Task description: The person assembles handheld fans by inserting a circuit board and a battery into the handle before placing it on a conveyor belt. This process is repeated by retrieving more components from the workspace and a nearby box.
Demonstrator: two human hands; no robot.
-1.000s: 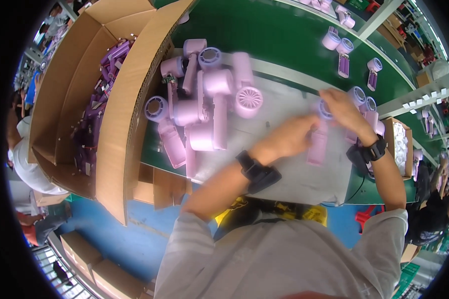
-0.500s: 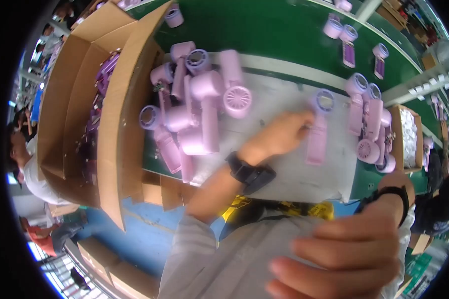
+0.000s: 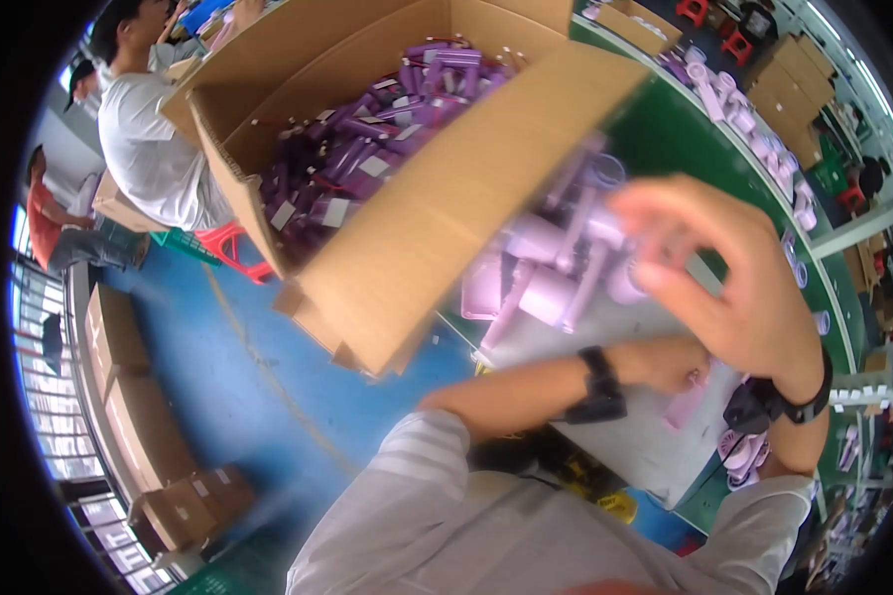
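My left hand [image 3: 673, 365] is closed at the upper part of a pale pink handheld fan housing [image 3: 681, 405] lying on the grey mat [image 3: 625, 441]. The hand hides much of that housing. My right hand [image 3: 729, 273] is raised above the table, its thumb and fingers apart, with nothing visible between them. Beyond its fingertips lies a pile of pink fan housings [image 3: 548, 295], partly covered by a box flap. To the left, a large cardboard box [image 3: 466, 193] holds many purple wired cylinders [image 3: 367, 149] with white labels, apparently battery packs.
More pink fans [image 3: 742, 451] lie by my right forearm, and others [image 3: 754, 129] line the far green table. A seated person in a white shirt [image 3: 154, 149] is beyond the box. Closed cartons [image 3: 134, 426] stand along the railing on the blue floor [image 3: 258, 367].
The view has swung left, bringing the box's contents into sight. My right hand has risen from the lower right to above the table, toward the pile. My left hand stays at the same fan housing.
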